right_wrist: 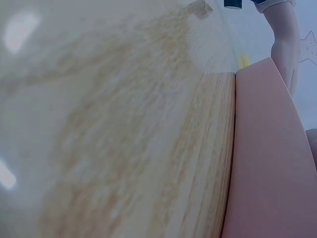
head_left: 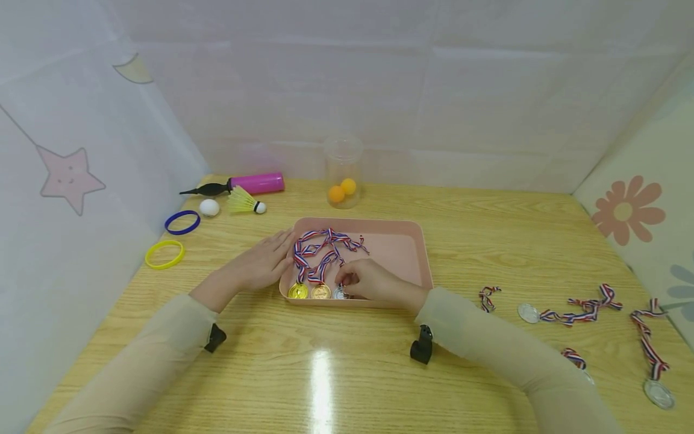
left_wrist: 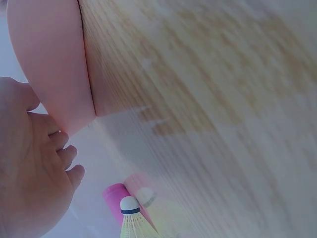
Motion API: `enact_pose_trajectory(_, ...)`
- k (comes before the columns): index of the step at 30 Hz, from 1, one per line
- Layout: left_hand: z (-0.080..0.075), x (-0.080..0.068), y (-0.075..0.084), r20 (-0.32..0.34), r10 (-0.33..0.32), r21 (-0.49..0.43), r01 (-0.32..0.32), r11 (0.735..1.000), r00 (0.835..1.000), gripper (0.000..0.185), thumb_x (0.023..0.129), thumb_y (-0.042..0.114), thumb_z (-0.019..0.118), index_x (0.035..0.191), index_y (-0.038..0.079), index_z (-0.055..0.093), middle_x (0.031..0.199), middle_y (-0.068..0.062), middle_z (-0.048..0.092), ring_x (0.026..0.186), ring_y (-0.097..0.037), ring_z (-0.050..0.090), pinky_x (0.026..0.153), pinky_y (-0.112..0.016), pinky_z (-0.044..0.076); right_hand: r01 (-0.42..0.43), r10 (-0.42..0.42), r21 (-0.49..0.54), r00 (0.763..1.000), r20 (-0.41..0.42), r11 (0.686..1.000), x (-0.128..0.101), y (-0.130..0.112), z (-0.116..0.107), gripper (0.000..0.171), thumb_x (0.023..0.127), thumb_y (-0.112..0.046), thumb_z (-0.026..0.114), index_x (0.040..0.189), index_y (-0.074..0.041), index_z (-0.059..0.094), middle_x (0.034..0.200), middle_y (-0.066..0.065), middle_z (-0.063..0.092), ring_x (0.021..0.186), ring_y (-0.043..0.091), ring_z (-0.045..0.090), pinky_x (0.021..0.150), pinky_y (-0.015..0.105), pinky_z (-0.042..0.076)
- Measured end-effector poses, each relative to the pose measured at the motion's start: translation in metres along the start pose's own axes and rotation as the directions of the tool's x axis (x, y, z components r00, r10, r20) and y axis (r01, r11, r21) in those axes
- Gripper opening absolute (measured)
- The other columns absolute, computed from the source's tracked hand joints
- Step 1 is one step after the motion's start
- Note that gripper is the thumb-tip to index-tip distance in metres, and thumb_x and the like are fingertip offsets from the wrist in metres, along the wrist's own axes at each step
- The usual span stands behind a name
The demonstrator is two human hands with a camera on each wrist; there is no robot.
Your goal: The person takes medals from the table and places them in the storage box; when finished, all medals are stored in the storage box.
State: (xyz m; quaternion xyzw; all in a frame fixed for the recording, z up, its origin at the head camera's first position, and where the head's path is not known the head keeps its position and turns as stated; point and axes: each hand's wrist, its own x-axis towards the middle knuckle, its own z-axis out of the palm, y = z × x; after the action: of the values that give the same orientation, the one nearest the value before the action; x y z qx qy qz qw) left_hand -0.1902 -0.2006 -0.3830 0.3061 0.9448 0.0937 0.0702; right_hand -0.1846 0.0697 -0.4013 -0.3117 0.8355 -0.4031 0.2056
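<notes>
A pink tray [head_left: 398, 259] stands in the middle of the table. Along its near wall lie a gold medal [head_left: 298, 292], a bronze medal [head_left: 321, 292] and a silver medal [head_left: 340, 293], side by side. Their striped ribbons [head_left: 325, 244] spread toward the back left of the tray. With thumb and fingertips my right hand [head_left: 376, 280] pinches at the silver medal, partly covering it. My left hand [head_left: 265, 262] rests at the tray's left wall, its fingers [left_wrist: 67, 154] extended along the outside in the left wrist view.
Several medals with ribbons, including a silver one [head_left: 528, 313], lie at the right. Behind the tray stands a clear cylinder [head_left: 344, 160] with orange balls. At back left are a pink pump [head_left: 262, 182], a shuttlecock [head_left: 244, 201], a white ball [head_left: 209, 208], and blue and yellow wristbands [head_left: 165, 254].
</notes>
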Motion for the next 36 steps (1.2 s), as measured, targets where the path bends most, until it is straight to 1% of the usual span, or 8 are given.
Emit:
enact_pose_trajectory(6, 0.0, 0.0, -0.001, 0.007, -0.001, 0.006, 0.001, 1.0, 1.0, 0.056, 0.101, 0.023, 0.032, 0.144, -0.007, 0.012, 0.149, -0.024, 0.009, 0.135, -0.039, 0.011, 0.108, -0.05, 0.014, 0.019, -0.019, -0.013, 1.0, -0.006, 1.0, -0.005, -0.002, -0.005, 0.015, 0.085, 0.001, 0.061, 0.096, -0.006, 0.068, 0.086, 0.003, 0.063, 0.076, 0.012, 0.055, 0.069, 0.023, 0.049)
enact_pose_trajectory(11, 0.001, 0.001, -0.001, 0.015, 0.006, 0.011, -0.006, 1.0, 1.0, 0.056, 0.101, 0.023, 0.031, 0.144, -0.008, 0.011, 0.149, -0.023, 0.009, 0.135, -0.039, 0.01, 0.108, -0.049, 0.014, 0.002, -0.004, -0.036, 0.999, -0.047, 0.999, -0.019, -0.015, -0.021, 0.018, 0.086, -0.006, 0.062, 0.103, -0.011, 0.068, 0.085, -0.003, 0.062, 0.075, 0.013, 0.057, 0.068, 0.026, 0.049)
enact_pose_trajectory(14, 0.0, 0.001, -0.002, 0.021, 0.008, 0.015, -0.008, 1.0, 1.0, 0.057, 0.101, 0.024, 0.031, 0.144, -0.008, 0.011, 0.149, -0.023, 0.008, 0.136, -0.038, 0.009, 0.109, -0.049, 0.013, 0.051, -0.056, -0.049, 0.994, -0.094, 0.997, -0.029, -0.022, -0.037, 0.021, 0.085, -0.006, 0.064, 0.105, -0.006, 0.067, 0.084, -0.002, 0.062, 0.073, 0.014, 0.058, 0.068, 0.026, 0.05)
enact_pose_trajectory(17, 0.0, 0.0, -0.002, 0.024, 0.009, 0.017, -0.01, 1.0, 1.0, 0.057, 0.101, 0.024, 0.031, 0.143, -0.008, 0.011, 0.149, -0.024, 0.008, 0.136, -0.037, 0.009, 0.109, -0.048, 0.013, 0.147, -0.149, -0.021, 0.978, -0.144, 0.989, -0.042, -0.026, -0.054, 0.022, 0.084, -0.002, 0.065, 0.105, 0.0, 0.066, 0.085, 0.003, 0.063, 0.073, 0.016, 0.059, 0.067, 0.025, 0.051)
enact_pose_trajectory(20, -0.001, 0.0, -0.001, 0.019, 0.012, 0.009, -0.012, 1.0, 1.0, 0.056, 0.101, 0.023, 0.031, 0.143, -0.009, 0.012, 0.149, -0.025, 0.009, 0.135, -0.038, 0.01, 0.108, -0.049, 0.013, 0.173, -0.164, 0.032, 0.968, -0.188, 0.984, -0.062, -0.03, -0.071, 0.021, 0.084, -0.002, 0.065, 0.105, 0.001, 0.065, 0.088, 0.006, 0.063, 0.074, 0.018, 0.058, 0.065, 0.026, 0.05)
enact_pose_trajectory(25, -0.001, -0.001, 0.0, 0.012, 0.009, -0.006, -0.009, 1.0, 1.0, 0.055, 0.101, 0.022, 0.031, 0.143, -0.008, 0.013, 0.149, -0.024, 0.009, 0.135, -0.038, 0.01, 0.108, -0.049, 0.013, 0.075, -0.059, 0.053, 0.967, -0.249, 0.996, -0.1, -0.028, -0.093, 0.024, 0.086, -0.011, 0.066, 0.109, -0.005, 0.064, 0.089, 0.004, 0.061, 0.078, 0.02, 0.058, 0.064, 0.028, 0.05)
enact_pose_trajectory(31, -0.002, -0.001, 0.0, 0.012, 0.002, -0.014, -0.001, 1.0, 1.0, 0.055, 0.101, 0.022, 0.031, 0.144, -0.007, 0.013, 0.149, -0.024, 0.008, 0.136, -0.038, 0.008, 0.108, -0.05, 0.013, -0.005, 0.008, 0.01, 0.946, -0.323, 1.0, -0.138, -0.002, -0.109, 0.026, 0.087, -0.013, 0.065, 0.111, -0.004, 0.062, 0.09, 0.006, 0.061, 0.078, 0.019, 0.058, 0.064, 0.028, 0.051)
enact_pose_trajectory(36, -0.001, 0.0, -0.001, 0.015, 0.004, -0.004, -0.003, 1.0, 1.0, 0.056, 0.101, 0.024, 0.03, 0.144, -0.007, 0.013, 0.149, -0.023, 0.008, 0.135, -0.039, 0.01, 0.108, -0.05, 0.013, -0.066, 0.059, -0.007, 0.927, -0.37, 0.998, -0.17, 0.023, -0.12, 0.029, 0.089, -0.012, 0.062, 0.115, -0.001, 0.059, 0.091, 0.008, 0.06, 0.076, 0.019, 0.059, 0.057, 0.027, 0.05)
